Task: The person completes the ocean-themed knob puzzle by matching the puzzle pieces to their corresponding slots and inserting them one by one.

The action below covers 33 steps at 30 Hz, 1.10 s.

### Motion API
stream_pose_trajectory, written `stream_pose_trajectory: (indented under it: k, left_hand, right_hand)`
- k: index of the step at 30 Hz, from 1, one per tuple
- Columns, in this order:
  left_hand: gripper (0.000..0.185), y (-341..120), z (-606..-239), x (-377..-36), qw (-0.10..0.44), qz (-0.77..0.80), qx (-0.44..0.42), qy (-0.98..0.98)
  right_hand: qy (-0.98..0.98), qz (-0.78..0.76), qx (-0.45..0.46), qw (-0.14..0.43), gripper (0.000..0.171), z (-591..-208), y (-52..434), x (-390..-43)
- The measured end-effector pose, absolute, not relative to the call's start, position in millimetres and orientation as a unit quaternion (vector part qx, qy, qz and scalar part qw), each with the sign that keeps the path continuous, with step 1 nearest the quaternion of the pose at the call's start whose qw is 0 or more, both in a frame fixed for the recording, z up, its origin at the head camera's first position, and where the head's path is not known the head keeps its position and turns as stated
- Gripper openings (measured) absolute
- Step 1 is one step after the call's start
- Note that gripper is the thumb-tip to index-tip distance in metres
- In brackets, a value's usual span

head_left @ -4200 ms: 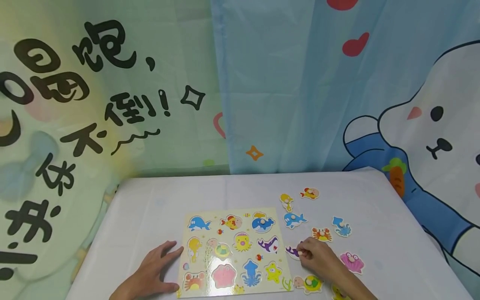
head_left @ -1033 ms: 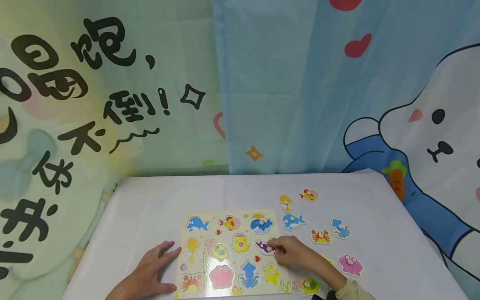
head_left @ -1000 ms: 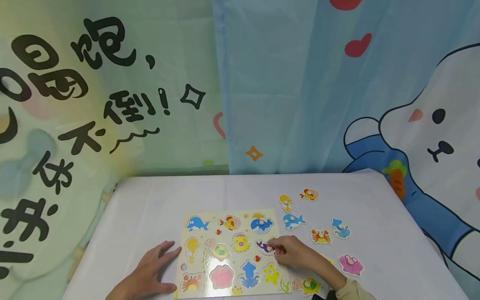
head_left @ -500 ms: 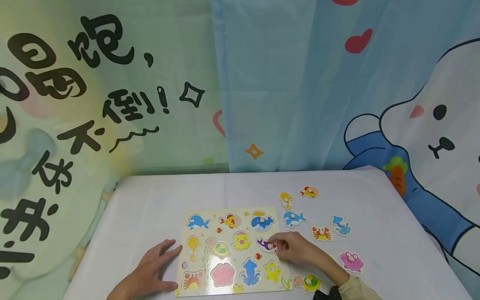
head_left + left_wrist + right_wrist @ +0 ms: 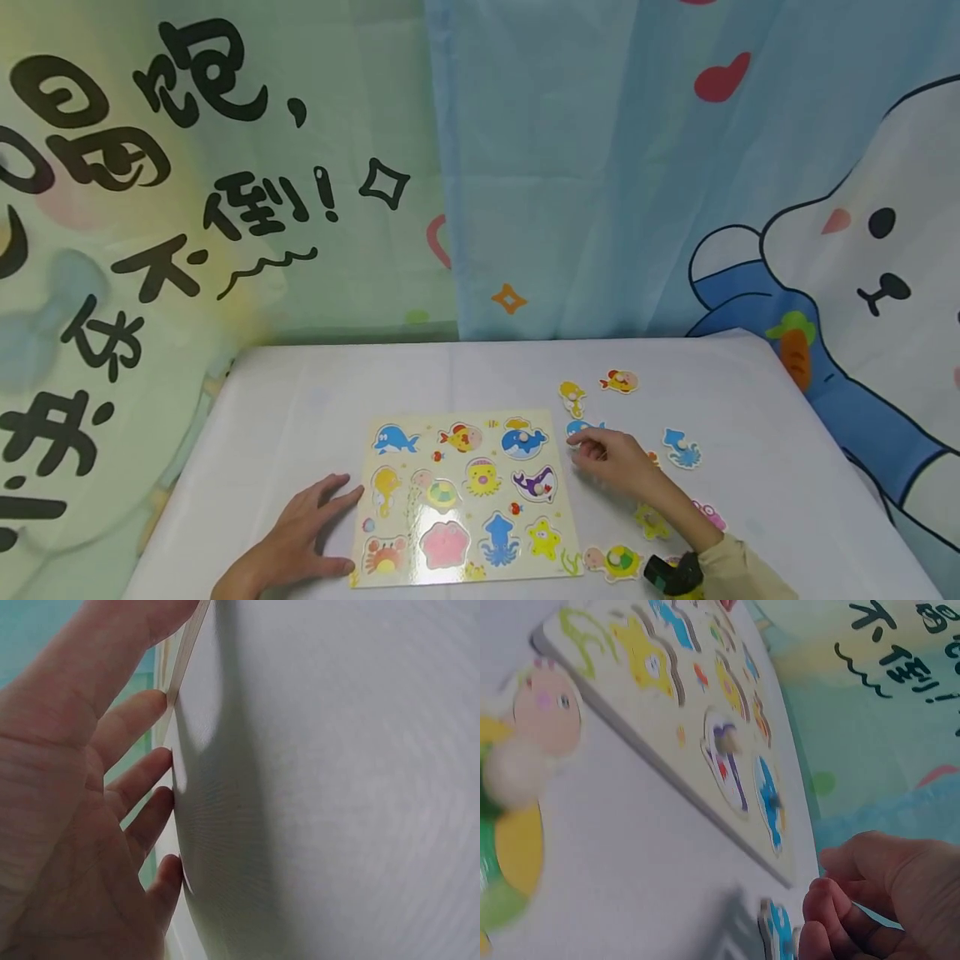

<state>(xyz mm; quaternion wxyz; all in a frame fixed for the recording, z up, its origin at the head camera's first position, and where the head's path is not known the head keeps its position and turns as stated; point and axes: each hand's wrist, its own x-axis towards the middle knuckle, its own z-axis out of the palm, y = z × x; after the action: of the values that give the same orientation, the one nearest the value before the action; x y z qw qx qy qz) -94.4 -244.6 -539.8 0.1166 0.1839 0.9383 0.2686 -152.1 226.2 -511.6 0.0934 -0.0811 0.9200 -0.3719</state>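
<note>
A cream puzzle board (image 5: 465,496) with sea-animal pictures lies on the white table (image 5: 337,392). My left hand (image 5: 307,533) rests flat on the cloth, its fingers (image 5: 142,720) straight and touching the board's left edge (image 5: 184,652). A purple whale piece (image 5: 535,483) sits in its slot, and its knob (image 5: 727,739) shows in the right wrist view. My right hand (image 5: 607,458) is just right of the board. Its curled thumb and forefinger (image 5: 821,900) close over the knob of a blue dolphin piece (image 5: 577,427) (image 5: 776,930), which lies flat on the table.
Loose pieces lie right of the board: a yellow seahorse (image 5: 573,397), an orange fish (image 5: 621,382), a blue squid (image 5: 682,448), a yellow star (image 5: 651,521) and a turtle (image 5: 618,562) (image 5: 517,787). My forearm hides part of a pink shell (image 5: 708,512). Printed curtains hang behind the table.
My right hand carried the purple whale from the table to the board, set it into its slot and let go. It then moved up and right to the blue dolphin. The left hand stayed put.
</note>
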Motion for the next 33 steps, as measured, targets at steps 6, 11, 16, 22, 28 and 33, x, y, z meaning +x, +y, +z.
stream_pose_trajectory:
  k: [6,11,16,22,28,33]
  left_hand:
    - [0.094,-244.7,-539.3,-95.8,0.131,0.272,0.172,0.938]
    - [0.095,-244.0,-537.5,-96.0,0.137,0.271,0.166,0.938]
    - [0.094,-242.4,-535.9,-95.7,0.141,0.271,0.162,0.938]
    - [0.095,-241.2,-534.9,-94.2,0.145,0.271,0.163,0.937]
    - [0.094,-242.6,-535.4,-93.5,0.137,0.271,0.167,0.938]
    - [0.092,-244.3,-537.9,-92.5,0.112,0.272,0.187,0.937]
  right_hand:
    - [0.926,-0.365,-0.065,0.065,0.022,-518.3,243.3,-164.0]
    - [0.929,-0.360,-0.063,0.055,0.021,-522.6,247.1,-173.2]
    - [0.931,-0.354,-0.071,0.061,0.021,-526.8,247.0,-180.6]
    - [0.941,-0.325,-0.064,0.072,0.018,-533.4,246.2,-187.3]
    - [0.946,-0.308,-0.084,0.064,0.017,-533.0,246.4,-189.6]
    - [0.950,-0.286,-0.123,0.029,0.014,-528.4,247.4,-188.9]
